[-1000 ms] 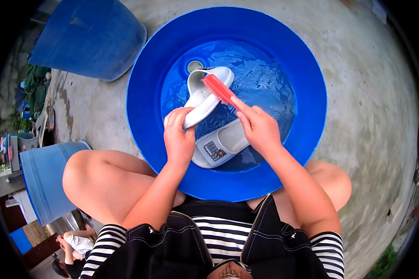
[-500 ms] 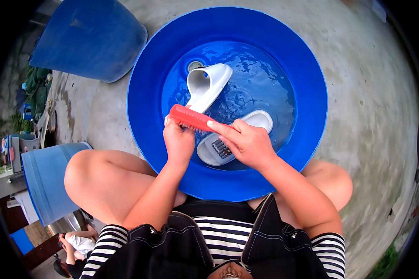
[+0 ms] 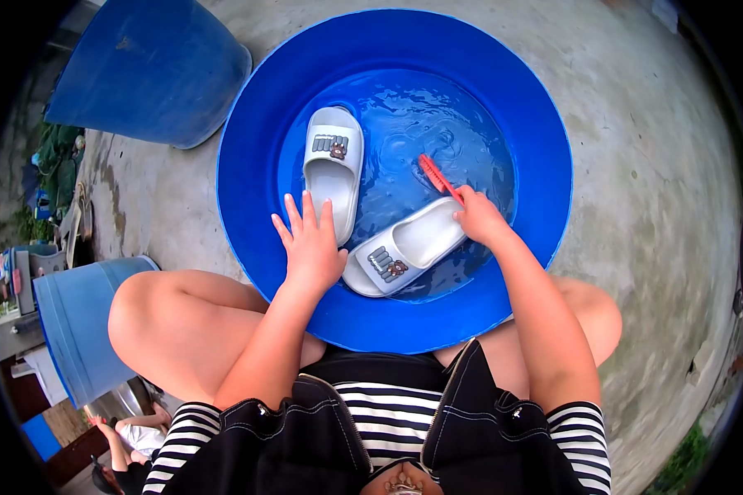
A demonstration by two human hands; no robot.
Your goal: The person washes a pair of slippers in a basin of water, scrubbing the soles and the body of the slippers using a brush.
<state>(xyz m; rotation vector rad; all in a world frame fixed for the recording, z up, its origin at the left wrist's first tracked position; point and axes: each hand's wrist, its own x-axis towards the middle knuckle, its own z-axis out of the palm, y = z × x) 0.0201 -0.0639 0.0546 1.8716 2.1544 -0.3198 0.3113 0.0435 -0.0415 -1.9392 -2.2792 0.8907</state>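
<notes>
Two pale grey slide sandals float in the water of a round blue tub (image 3: 537, 124). One sandal (image 3: 334, 177) lies at the tub's left with its strap facing up. My left hand (image 3: 312, 247) is over its heel end, fingers spread and holding nothing; whether it touches the sandal I cannot tell. The other sandal (image 3: 421, 235) rests slantwise nearer to me, strap also up, with a bear design on it. Beside its heel my right hand (image 3: 480, 216) grips a red scrub brush (image 3: 439, 177) by the handle, the brush head over the water.
A large dark blue barrel (image 3: 153, 70) stands at the upper left on the concrete floor (image 3: 636, 190). A lighter blue barrel (image 3: 91, 322) is at the left, beyond my knee. Another person (image 3: 132, 441) sits at the lower left.
My left hand has let go of the left sandal, which now lies strap up in the water. My right hand has moved right with the brush, away from that sandal.
</notes>
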